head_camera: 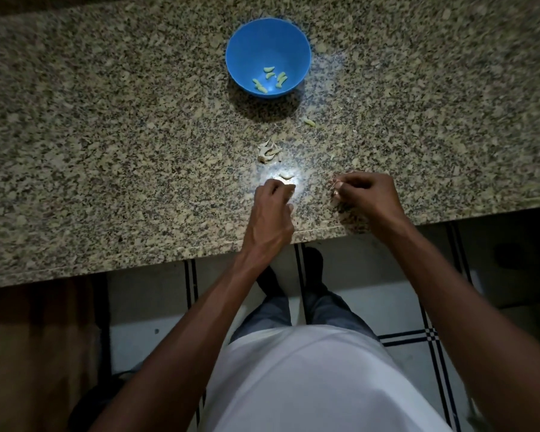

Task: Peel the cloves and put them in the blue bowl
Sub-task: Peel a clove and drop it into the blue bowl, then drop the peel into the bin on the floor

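**Peeling partway: several cloves done, more left**

Blue bowl [268, 57] near desk's far edge holds about six peeled cloves [270, 78]. Unpeeled pile [269, 152] mid-desk; one peeled clove [309, 122] loose just beyond it. Left hand [273, 210] fingers curled over clove [286, 176] near front edge, grip unclear. Right hand [368, 194] pinches skin scraps [335, 188].

The speckled granite counter [106, 120] carries a blue bowl [240, 48], garlic skins [268, 151] and one loose clove [309, 122].
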